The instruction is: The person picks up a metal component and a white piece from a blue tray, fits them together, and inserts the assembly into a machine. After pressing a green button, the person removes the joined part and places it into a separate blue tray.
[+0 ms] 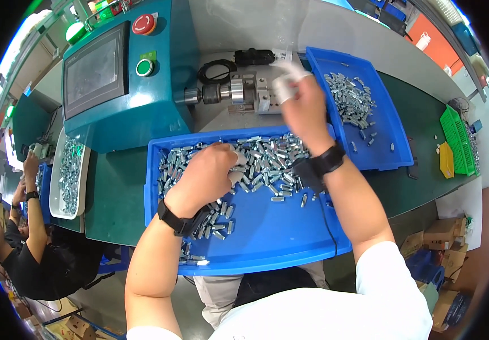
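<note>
My left hand (207, 173) is over the near blue tray (267, 241), its fingers curled down among small silvery metal fittings (267, 161). White covers sit on its fingertips, and what they pinch, if anything, is hidden. Farther right, my right hand (305, 107) is raised beside the clamp fixture (264, 99) of the teal machine (134, 102). Motion smears its white-covered fingers, so their grip is unclear. A round metal chuck (236, 90) faces the fixture. Both wrists carry black bands.
A second blue tray (377, 153) with fittings stands at the right, partly behind my right arm. The machine has a screen (97, 71), a red stop knob (144, 24) and a green button (144, 67). A green basket (457, 139) is far right; a co-worker (35, 249) sits left.
</note>
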`<control>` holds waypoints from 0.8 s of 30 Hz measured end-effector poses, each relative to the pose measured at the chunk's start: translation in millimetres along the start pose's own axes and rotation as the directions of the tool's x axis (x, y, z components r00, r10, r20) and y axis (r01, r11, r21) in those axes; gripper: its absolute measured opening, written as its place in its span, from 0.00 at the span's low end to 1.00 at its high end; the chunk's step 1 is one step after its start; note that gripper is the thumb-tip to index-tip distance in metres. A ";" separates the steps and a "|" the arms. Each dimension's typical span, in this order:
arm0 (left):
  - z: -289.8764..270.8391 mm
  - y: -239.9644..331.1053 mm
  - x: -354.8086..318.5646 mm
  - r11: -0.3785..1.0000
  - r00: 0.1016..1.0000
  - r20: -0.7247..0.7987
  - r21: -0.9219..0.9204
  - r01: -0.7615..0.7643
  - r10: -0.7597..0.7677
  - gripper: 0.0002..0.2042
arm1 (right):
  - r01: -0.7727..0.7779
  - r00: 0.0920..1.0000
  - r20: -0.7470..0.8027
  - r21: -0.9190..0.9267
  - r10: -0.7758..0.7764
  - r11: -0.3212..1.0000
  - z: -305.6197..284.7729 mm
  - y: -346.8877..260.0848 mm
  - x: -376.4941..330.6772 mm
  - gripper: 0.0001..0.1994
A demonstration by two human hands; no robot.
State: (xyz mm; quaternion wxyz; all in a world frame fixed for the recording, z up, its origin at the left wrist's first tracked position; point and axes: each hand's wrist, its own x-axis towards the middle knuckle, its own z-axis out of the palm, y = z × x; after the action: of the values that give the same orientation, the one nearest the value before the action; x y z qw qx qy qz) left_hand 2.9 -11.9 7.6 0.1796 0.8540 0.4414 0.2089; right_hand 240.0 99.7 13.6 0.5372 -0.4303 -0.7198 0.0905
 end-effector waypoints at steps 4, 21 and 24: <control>1.6 -4.7 -1.1 0.998 0.999 0.027 0.057 0.025 -0.026 0.09 | -0.427 0.780 -0.200 0.522 0.593 0.738 -17.7 36.0 9.7 0.28; -20.7 13.9 46.3 0.997 0.971 -0.224 0.031 -0.077 0.082 0.13 | -0.323 0.938 -0.020 0.307 0.346 0.895 4.4 27.0 -5.6 0.16; -26.8 15.0 94.1 0.963 0.887 -0.377 0.129 -0.235 0.267 0.08 | -0.310 0.945 0.006 0.326 0.326 0.893 1.2 31.8 -7.6 0.15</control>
State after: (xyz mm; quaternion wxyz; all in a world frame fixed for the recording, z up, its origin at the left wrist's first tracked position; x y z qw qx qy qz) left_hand 48.5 61.1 56.3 0.0252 0.8513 0.3622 0.3788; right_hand 256.0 114.2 -11.1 0.5955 -0.4506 -0.6018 0.2831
